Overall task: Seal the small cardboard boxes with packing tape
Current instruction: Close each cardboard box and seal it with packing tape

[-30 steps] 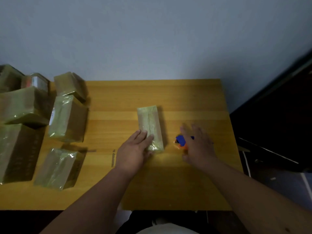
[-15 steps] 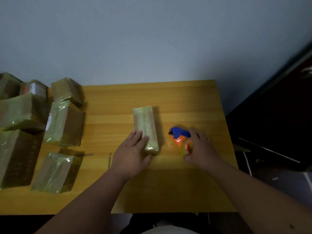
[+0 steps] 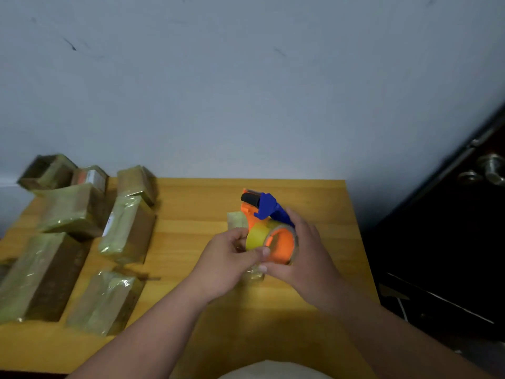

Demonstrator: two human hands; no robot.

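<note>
The right hand (image 3: pixel 306 258) is wrapped around the tape gun (image 3: pixel 269 228) above the small box (image 3: pixel 237 220) in the middle of the table (image 3: pixel 314 203), the left hand (image 3: pixel 226 258) pinches its tape roll (image 3: pixel 258 237), and many taped boxes (image 3: pixel 125 228) sit at the left, so I think most are done.

Taped boxes (image 3: pixel 71 242) crowd the left of the table (image 3: pixel 314 310) — no way through there. Bare wood lies open at lower centre and upper right. Mid-frame, both hands and the dispenser (image 3: pixel 269 228) block passage — the wall (image 3: pixel 246 91) closes the top.
</note>
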